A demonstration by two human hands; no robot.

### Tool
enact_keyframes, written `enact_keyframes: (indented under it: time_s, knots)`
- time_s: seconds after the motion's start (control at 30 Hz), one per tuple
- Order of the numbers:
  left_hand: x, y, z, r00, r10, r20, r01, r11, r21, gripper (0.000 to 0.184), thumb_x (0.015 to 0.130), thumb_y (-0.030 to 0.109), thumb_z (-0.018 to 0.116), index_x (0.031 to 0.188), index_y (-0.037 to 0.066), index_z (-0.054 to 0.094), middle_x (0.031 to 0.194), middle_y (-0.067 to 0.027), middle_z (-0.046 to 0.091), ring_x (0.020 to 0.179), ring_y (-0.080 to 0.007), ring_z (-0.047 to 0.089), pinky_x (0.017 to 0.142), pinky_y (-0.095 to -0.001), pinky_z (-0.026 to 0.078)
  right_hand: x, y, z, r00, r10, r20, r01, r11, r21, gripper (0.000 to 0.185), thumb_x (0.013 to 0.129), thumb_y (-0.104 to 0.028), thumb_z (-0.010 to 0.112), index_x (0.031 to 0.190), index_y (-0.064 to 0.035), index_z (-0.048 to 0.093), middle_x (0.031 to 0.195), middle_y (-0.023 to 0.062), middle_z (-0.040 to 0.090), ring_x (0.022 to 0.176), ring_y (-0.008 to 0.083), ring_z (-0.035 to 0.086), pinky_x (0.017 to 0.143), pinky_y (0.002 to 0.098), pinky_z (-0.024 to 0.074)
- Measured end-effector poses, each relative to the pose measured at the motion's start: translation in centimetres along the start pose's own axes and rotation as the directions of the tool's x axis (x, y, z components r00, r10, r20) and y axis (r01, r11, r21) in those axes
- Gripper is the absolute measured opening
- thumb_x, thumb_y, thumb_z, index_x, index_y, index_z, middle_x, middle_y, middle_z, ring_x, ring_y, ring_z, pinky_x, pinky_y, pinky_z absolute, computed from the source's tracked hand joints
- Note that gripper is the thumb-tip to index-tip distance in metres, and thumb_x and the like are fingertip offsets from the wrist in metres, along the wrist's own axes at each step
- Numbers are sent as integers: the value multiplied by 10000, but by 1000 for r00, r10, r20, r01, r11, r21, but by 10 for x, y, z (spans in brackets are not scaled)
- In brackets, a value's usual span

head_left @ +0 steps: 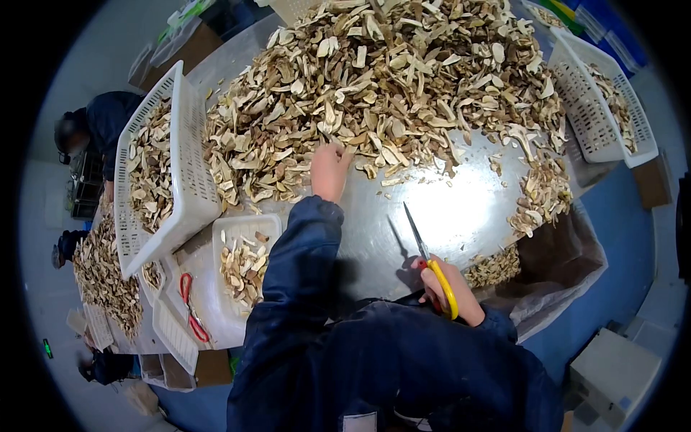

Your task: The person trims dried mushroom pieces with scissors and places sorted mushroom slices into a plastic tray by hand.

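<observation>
A large heap of dried mushroom slices (403, 79) covers the far part of the metal table (374, 237). At the heap's near edge is my left hand (330, 173), its fingers pinched together on a mushroom slice, partly hidden by the fingers. My right hand (455, 288), nearer my body, is closed around scissors (448, 291) with yellow and red handles. Their blades point away from me, over the bare metal, apart from the heap. Small crumbs lie between the heap and the scissors.
White baskets of slices stand left (198, 169) and right (576, 108). A white tray (223, 229) of pieces and red-handled scissors (188, 306) lie left. A lined box (568, 270) holding slices sits beyond the table's right edge. Other people (115, 119) work at far left.
</observation>
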State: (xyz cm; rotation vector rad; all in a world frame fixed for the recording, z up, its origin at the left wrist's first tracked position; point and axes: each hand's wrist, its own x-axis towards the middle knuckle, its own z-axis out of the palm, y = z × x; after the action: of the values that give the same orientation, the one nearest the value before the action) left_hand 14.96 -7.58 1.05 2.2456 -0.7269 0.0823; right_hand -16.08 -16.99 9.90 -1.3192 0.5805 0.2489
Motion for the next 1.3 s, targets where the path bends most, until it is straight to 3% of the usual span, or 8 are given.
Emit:
enact_keyframes:
  time_s: [0.2, 0.43, 0.67, 0.73, 0.87, 1.1, 1.2, 1.3]
  knots:
    - [-39, 43, -41, 887, -268, 377, 453, 669, -589, 86, 849, 94, 653, 842, 15, 616, 716, 0, 561, 589, -75, 500, 520, -234, 396, 11, 8, -3, 990, -130, -48, 124, 985, -120, 370, 947, -363, 563, 1073, -16, 537, 650, 25, 512, 528, 87, 488, 522, 258, 461]
    - [-79, 62, -71, 740, -144, 656, 595, 594, -541, 142, 894, 181, 620, 946, 52, 648, 725, 68, 541, 595, -16, 433, 517, -193, 324, 13, -14, -4, 973, -225, 42, 217, 848, -484, 453, 888, -282, 643, 1181, -16, 421, 797, 199, 592, 736, 406, 596, 634, 402, 454]
    - [-92, 57, -77, 535, 33, 844, 668, 596, -446, 201, 912, 217, 569, 990, 37, 607, 769, 26, 556, 603, -39, 444, 505, -197, 318, 10, -8, 0, 972, -212, 102, 234, 840, -490, 313, 897, -236, 615, 1088, -8, 516, 720, 162, 562, 648, 302, 577, 604, 361, 448]
    - [-88, 34, -76, 517, 102, 850, 801, 291, -523, 226, 917, 225, 550, 1025, 30, 585, 781, 15, 551, 612, -50, 462, 503, -208, 341, 7, -4, 3, 969, -226, 98, 246, 903, -353, 271, 908, -219, 566, 1080, -12, 538, 729, 95, 557, 597, 172, 545, 578, 298, 456]
    - [-62, 10, -62, 672, -179, 719, 690, -202, -695, 273, 911, 177, 541, 1131, 16, 539, 791, 3, 536, 612, -73, 490, 517, -224, 389, 5, -4, 2, 975, -219, 44, 220, 908, -358, 274, 900, -239, 620, 1032, -12, 543, 653, 176, 531, 564, 314, 521, 573, 356, 411]
    - [7, -10, -20, 985, -165, 46, 171, 953, -251, 140, 812, 91, 635, 778, -40, 599, 778, -112, 614, 675, -216, 595, 631, -344, 475, 0, 2, -2, 970, -242, -22, 218, 907, -361, 276, 894, -239, 627, 1035, -16, 543, 677, 187, 551, 601, 353, 542, 584, 370, 420]
    - [5, -18, -4, 989, 145, -21, -140, 977, 158, 150, 802, 86, 653, 887, -32, 616, 694, -95, 583, 607, -153, 557, 583, -286, 443, -1, 3, -4, 970, -241, -30, 215, 907, -361, 281, 893, -242, 630, 1035, -16, 542, 699, 196, 565, 626, 371, 555, 591, 377, 426]
    - [-9, -2, -16, 987, -118, 105, 126, 989, -76, 140, 804, 96, 641, 866, -19, 591, 718, -102, 568, 632, -156, 549, 581, -300, 447, 0, 5, -7, 968, -246, -42, 214, 905, -368, 289, 893, -247, 634, 1036, -14, 543, 708, 202, 573, 635, 377, 562, 593, 378, 430]
